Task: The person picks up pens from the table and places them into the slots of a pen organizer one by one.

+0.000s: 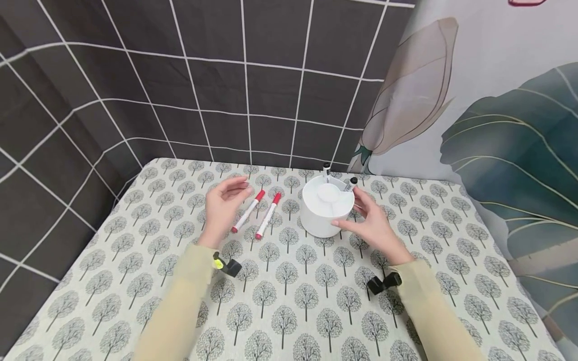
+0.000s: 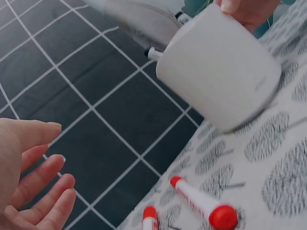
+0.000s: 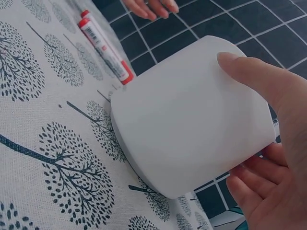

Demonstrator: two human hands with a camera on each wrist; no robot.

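Observation:
My right hand (image 1: 372,228) holds a round white pen holder (image 1: 316,220) by its right side, the thumb on the near wall and the fingers behind. Two black-capped markers (image 1: 350,184) stand in the holder's compartments, leaning at its rim. My left hand (image 1: 223,208) hovers left of two red-capped markers (image 1: 269,215), its fingers loosely bent and nothing between them. Both red markers lie side by side on the cloth, left of the holder. In the right wrist view the thumb presses the holder's wall (image 3: 187,115).
A cloth with a tree print (image 1: 289,301) covers the table. Behind it hangs a dark curtain with a white grid (image 1: 217,85), and to the right a sheet with large flowers and leaves (image 1: 519,140). A small black wrist camera (image 1: 384,284) sits on each sleeve.

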